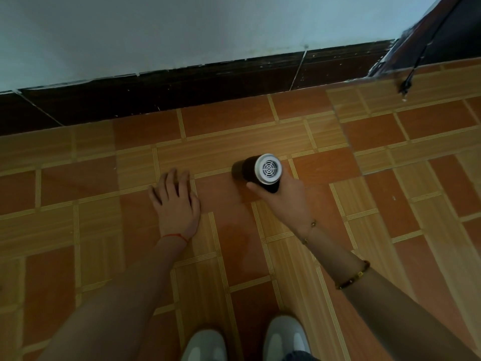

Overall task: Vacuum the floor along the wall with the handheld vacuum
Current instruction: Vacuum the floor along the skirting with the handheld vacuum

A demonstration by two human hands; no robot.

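Note:
The handheld vacuum (260,170) is a dark cylinder with a white round vented end cap facing up at me. My right hand (283,196) grips its body from below and right, and the nozzel end points down at the orange tiled floor (234,131), a short way from the wall. My left hand (177,201) rests flat on the floor to the left of the vacuum, fingers spread, holding nothing. The pale wall (182,29) with a dark skirting strip (169,92) runs across the top of the view.
At the upper right a dark door or frame (442,35) meets the wall, and a thin black cord (416,61) hangs down to the floor there. My two pale shoes (283,337) stand at the bottom edge. Both wrists wear bracelets.

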